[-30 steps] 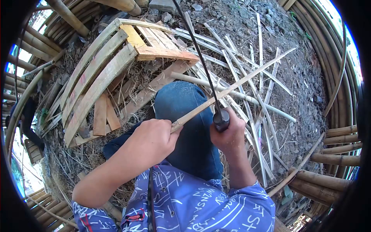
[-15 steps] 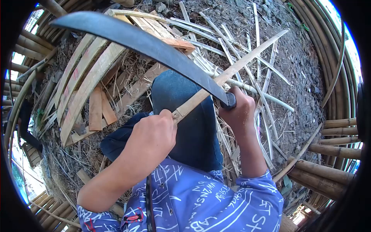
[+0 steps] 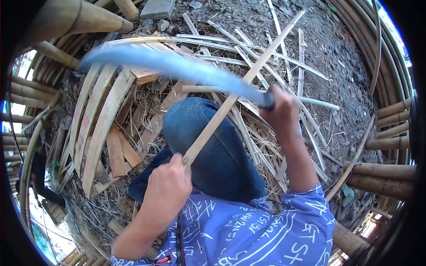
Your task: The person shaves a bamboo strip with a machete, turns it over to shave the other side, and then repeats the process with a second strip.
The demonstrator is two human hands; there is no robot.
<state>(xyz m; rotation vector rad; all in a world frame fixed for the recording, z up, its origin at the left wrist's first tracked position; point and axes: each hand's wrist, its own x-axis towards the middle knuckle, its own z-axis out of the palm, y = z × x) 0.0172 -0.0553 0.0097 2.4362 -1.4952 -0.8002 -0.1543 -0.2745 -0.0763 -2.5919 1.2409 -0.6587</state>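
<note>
My left hand (image 3: 169,182) is closed around the near end of a long bamboo strip (image 3: 216,119). The strip slants up and away to the right, over my bent knee (image 3: 199,144). In my right hand (image 3: 282,111) is the dark handle of a machete (image 3: 177,68), gripped in a fist. Its long curved blade, smeared by motion, points to the left and crosses the strip beyond the knee.
Several thin split strips (image 3: 248,53) lie scattered over the stony ground (image 3: 324,57). Curved wooden pieces (image 3: 106,119) and short boards (image 3: 116,153) are on the left. Bamboo poles (image 3: 386,142) line the right side, and thick ones (image 3: 88,20) stand at upper left.
The blade has turned from sharp to blurred, its tip lower in view. The strip points more steeply upward, and my left hand sits lower. The whole view has shifted a little.
</note>
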